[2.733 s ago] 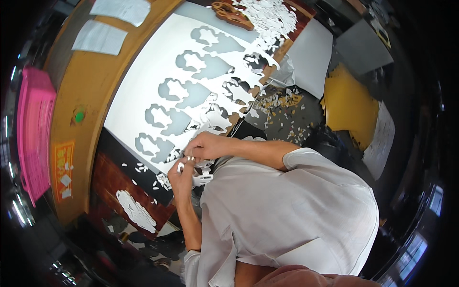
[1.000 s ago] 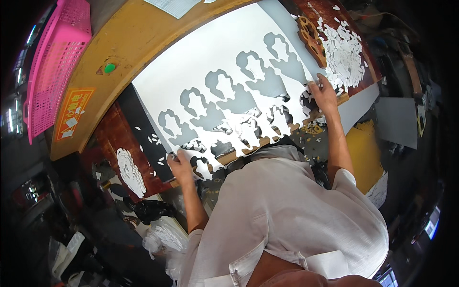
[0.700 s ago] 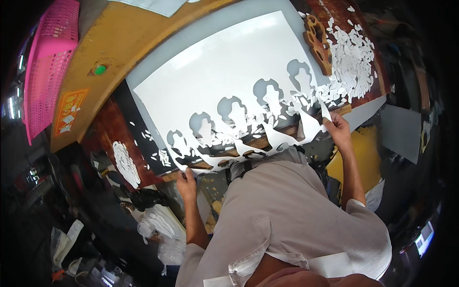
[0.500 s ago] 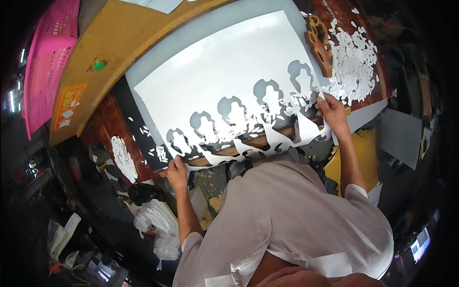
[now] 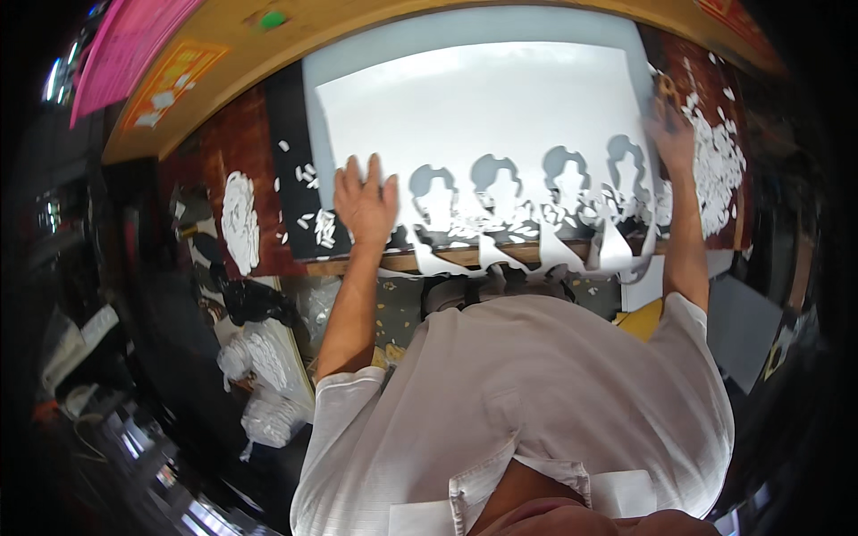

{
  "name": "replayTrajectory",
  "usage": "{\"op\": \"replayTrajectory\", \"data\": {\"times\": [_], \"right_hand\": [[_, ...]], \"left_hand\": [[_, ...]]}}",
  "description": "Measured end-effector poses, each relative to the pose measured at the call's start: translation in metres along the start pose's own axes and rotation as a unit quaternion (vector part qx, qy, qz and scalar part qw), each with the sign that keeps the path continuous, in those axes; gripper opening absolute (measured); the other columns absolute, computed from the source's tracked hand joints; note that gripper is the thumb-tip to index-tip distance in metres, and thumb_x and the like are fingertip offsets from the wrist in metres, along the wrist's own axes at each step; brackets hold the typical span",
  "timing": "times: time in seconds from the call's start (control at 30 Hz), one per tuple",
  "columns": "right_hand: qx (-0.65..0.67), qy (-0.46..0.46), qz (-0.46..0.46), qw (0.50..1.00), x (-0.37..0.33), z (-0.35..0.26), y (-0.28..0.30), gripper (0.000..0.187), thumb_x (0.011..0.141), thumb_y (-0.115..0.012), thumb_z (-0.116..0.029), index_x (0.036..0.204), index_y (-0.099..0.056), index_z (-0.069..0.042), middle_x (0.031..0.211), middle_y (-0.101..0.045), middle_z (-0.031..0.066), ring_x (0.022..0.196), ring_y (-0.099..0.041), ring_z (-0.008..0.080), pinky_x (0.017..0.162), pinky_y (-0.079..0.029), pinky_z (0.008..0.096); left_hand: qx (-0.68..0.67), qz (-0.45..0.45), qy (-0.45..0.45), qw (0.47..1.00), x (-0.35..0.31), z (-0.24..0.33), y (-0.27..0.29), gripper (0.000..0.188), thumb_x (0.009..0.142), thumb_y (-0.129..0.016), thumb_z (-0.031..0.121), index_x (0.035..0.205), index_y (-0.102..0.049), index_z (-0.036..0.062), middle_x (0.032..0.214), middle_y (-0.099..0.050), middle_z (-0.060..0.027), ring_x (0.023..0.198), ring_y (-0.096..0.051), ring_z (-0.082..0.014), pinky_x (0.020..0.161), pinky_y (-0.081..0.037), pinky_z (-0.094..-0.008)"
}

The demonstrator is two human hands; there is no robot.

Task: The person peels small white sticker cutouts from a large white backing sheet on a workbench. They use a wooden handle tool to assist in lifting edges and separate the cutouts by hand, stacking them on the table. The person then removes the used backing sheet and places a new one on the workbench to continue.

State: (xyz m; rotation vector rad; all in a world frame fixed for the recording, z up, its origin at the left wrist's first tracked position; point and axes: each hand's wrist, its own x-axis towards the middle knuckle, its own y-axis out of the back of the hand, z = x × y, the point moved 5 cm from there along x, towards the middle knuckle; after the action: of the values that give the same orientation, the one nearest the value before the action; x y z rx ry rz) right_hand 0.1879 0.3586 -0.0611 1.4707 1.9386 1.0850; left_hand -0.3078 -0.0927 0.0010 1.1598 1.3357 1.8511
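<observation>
A single head-worn fisheye camera is looking steeply down, close over the wooden worktable edge.

Matt white paper sheet lies on a smooth wooden table, beside a pink plastic basket.

Paper sheet lies on the table, centre of view. Left hand rests on the sheet's corner at 9 o'clock; right hand on its edge at 3 o'clock. Scrap pile just beyond the right hand. Basket on the table at 10 o'clock, well apart.
</observation>
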Motion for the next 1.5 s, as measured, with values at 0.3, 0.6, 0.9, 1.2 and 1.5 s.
{"op": "replayTrajectory", "data": {"times": [0.3,0.6,0.9,1.2,1.5], "right_hand": [[0.341,-0.172,-0.042,0.923,-0.074,-0.241,0.039,0.068,0.097,-0.078,-0.03,0.157,-0.056,-0.007,0.142,-0.068,0.0115,0.119,-0.066,0.0175,0.099,-0.053,0.0296],[0.199,0.077,-0.205,0.955,-0.145,-0.511,-0.193,0.061,0.079,-0.093,-0.034,0.136,-0.076,-0.022,0.141,-0.063,0.0124,0.119,-0.068,0.0303,0.105,-0.056,0.0377],[-0.102,0.185,-0.076,0.974,-0.168,-0.55,-0.254,0.057,0.079,-0.087,-0.044,0.132,-0.078,-0.025,0.146,-0.063,0.0085,0.126,-0.055,0.0401,0.107,-0.05,0.0504],[-0.12,0.212,-0.173,0.954,-0.144,-0.55,-0.248,0.068,0.079,-0.088,-0.048,0.141,-0.073,-0.024,0.151,-0.056,0.008,0.124,-0.054,0.0385,0.108,-0.049,0.0444],[-0.101,0.274,-0.113,0.95,-0.143,-0.553,-0.24,0.067,0.072,-0.089,-0.043,0.134,-0.076,-0.021,0.14,-0.063,0.0077,0.117,-0.063,0.0236,0.103,-0.045,0.0422]], "left_hand": [[-0.118,-0.057,-0.026,0.991,0.016,-0.037,0.024,0.04,0.094,-0.072,0.022,0.133,-0.073,0.012,0.139,-0.066,-0.0121,0.127,-0.059,-0.0368,0.102,-0.052,-0.048],[-0.309,0.026,-0.068,0.948,0.028,-0.105,0.016,0.015,0.09,-0.074,0.009,0.104,-0.078,0.0064,0.116,-0.077,-0.0067,0.106,-0.071,-0.0306,0.094,-0.057,-0.0407],[-0.256,0.038,-0.077,0.963,0.011,-0.102,0.014,0.025,0.086,-0.078,0.013,0.111,-0.076,0.0113,0.122,-0.069,-0.0052,0.118,-0.061,-0.0304,0.103,-0.048,-0.047],[-0.272,0.033,-0.067,0.959,0.009,-0.107,0.009,0.028,0.086,-0.079,0.017,0.113,-0.076,0.015,0.126,-0.066,-0.0032,0.125,-0.059,-0.0285,0.103,-0.047,-0.0479],[-0.261,0.073,-0.053,0.961,0.009,-0.107,0.008,0.024,0.083,-0.078,0.015,0.107,-0.08,0.0157,0.119,-0.069,-0.0044,0.117,-0.064,-0.0303,0.099,-0.05,-0.0479]]}}
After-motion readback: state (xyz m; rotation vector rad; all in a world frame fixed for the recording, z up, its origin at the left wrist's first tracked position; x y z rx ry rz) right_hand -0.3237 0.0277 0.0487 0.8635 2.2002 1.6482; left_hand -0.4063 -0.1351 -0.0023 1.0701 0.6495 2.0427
